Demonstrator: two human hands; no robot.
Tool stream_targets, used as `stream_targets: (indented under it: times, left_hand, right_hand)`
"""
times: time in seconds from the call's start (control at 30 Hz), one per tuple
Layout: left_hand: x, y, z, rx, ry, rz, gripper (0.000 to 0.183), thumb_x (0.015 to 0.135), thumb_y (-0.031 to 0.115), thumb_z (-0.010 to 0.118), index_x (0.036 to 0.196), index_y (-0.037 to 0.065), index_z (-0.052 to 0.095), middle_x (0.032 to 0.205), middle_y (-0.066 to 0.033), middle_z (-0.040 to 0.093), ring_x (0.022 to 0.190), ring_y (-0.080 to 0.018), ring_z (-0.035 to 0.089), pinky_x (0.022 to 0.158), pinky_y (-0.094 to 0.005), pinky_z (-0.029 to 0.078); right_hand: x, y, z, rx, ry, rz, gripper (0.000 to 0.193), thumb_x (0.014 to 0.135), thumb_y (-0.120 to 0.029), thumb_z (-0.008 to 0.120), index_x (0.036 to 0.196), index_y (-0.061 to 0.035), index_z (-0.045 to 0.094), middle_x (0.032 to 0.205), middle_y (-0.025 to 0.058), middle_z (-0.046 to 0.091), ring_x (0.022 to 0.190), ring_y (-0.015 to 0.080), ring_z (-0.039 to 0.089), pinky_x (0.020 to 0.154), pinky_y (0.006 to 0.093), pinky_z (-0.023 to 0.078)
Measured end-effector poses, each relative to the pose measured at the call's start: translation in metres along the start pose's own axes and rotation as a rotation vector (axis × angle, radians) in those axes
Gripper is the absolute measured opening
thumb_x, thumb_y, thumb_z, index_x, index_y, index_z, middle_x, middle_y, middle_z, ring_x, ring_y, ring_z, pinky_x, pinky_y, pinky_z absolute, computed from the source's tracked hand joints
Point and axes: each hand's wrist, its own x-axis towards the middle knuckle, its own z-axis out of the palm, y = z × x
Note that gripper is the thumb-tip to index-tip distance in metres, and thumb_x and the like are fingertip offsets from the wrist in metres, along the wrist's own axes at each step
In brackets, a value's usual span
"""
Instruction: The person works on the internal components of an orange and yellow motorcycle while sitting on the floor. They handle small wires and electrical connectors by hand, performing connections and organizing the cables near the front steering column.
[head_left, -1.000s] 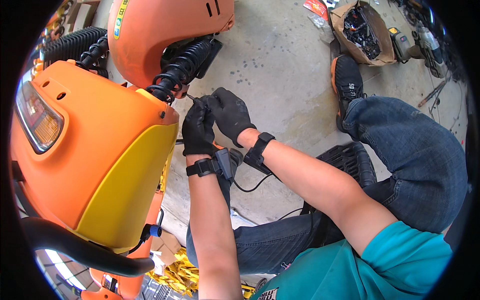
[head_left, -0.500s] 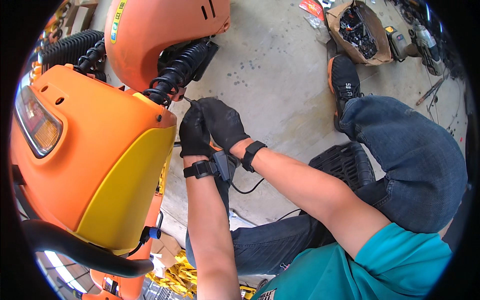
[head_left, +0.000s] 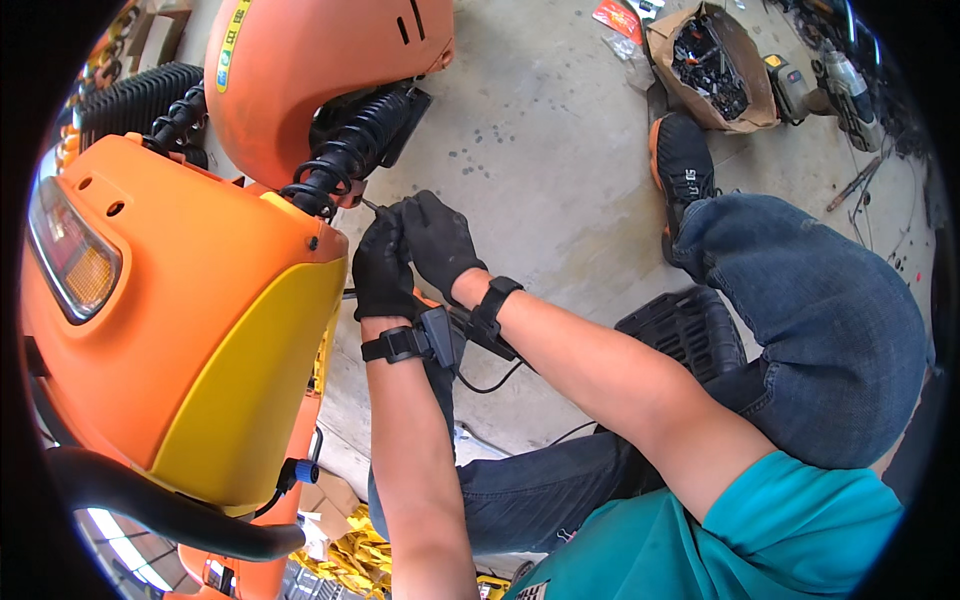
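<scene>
Beside the orange scooter [head_left: 200,330], both gloved hands, left hand [head_left: 383,268] and right hand [head_left: 436,243], pinch a thin metal tool [head_left: 370,205].

Glossy orange plastic body panel [head_left: 200,330], ribbed matt black rubber boot [head_left: 345,150], rough grey concrete floor [head_left: 550,130], matt black cloth gloves

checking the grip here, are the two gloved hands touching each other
Touching. The head view shows the left hand and right hand in black gloves pressed side by side, fingers meeting around a thin metal tool tip beside the black ribbed shock spring.
</scene>
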Motion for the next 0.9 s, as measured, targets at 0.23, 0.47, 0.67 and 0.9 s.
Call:
stream_targets:
  times: [0.23,0.47,0.67,0.9]
  left_hand:
    - [0.008,-0.005,-0.001,-0.196,0.046,-0.112,0.033,0.102,0.021,0.052,0.123,-0.002,0.063,0.120,-0.0075,0.065,0.106,-0.0156,0.061,0.092,-0.0264,0.047]
    - [0.008,0.001,0.000,-0.082,-0.039,-0.085,0.037,0.106,0.023,0.044,0.132,-0.001,0.055,0.128,-0.0088,0.060,0.116,-0.0195,0.056,0.103,-0.0315,0.043]
    - [0.002,0.010,-0.001,0.234,-0.119,-0.012,0.039,0.107,0.024,0.039,0.135,-0.001,0.052,0.132,-0.0083,0.058,0.120,-0.0188,0.055,0.105,-0.0317,0.042]
    - [0.008,-0.006,0.002,-0.272,-0.117,-0.036,0.039,0.107,0.022,0.039,0.139,0.002,0.049,0.136,-0.0078,0.056,0.124,-0.0193,0.053,0.109,-0.0328,0.040]
  right_hand:
    - [0.011,0.013,0.003,-0.259,0.014,-0.270,0.032,0.100,-0.031,0.044,0.099,-0.0004,0.054,0.096,0.0287,0.064,0.094,0.0487,0.059,0.080,0.0534,0.047]
    - [0.014,0.007,0.004,-0.083,0.011,-0.010,0.036,0.101,-0.035,0.042,0.099,-0.0004,0.053,0.092,0.0313,0.064,0.093,0.0493,0.060,0.079,0.0548,0.047]
    - [0.012,-0.002,0.005,-0.118,0.025,0.003,0.033,0.101,-0.035,0.042,0.101,-0.0032,0.052,0.092,0.0295,0.065,0.090,0.0496,0.060,0.076,0.0556,0.047]
    - [0.008,0.009,0.014,-0.265,0.089,-0.189,0.024,0.097,-0.028,0.049,0.105,-0.0060,0.053,0.095,0.0247,0.063,0.088,0.0462,0.061,0.074,0.0536,0.048]
